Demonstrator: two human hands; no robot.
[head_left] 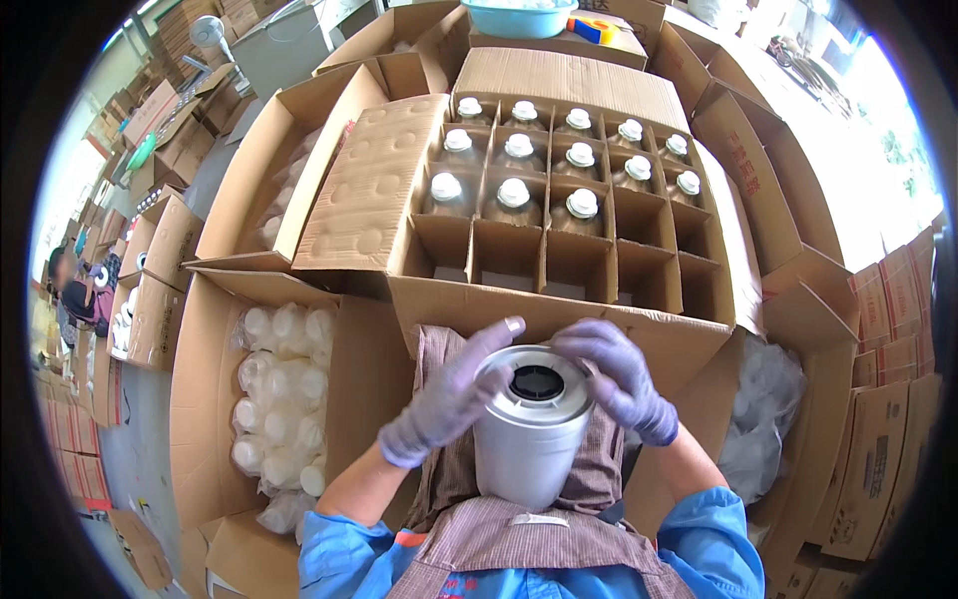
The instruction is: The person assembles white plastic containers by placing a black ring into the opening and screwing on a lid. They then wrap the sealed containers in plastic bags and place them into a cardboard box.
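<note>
I hold a grey round bottle (527,439) upright against my apron, its wide black mouth uncovered. My left hand (446,397), in a pale purple glove, wraps the bottle's left shoulder with the fingers reaching over the top. On the right side of the rim my gloved right hand (621,377) grips it. Just beyond stands a cardboard box with a divider grid (559,262); its far rows hold several white-capped bottles (513,195), and the near cells are vacant.
An open carton on my left (205,399) holds a plastic bag of white caps (282,399). Crumpled clear plastic (763,419) lies to my right. Stacked cartons (883,399) ring the area. A blue basin (519,15) sits on a far box. Another person (75,290) sits far left.
</note>
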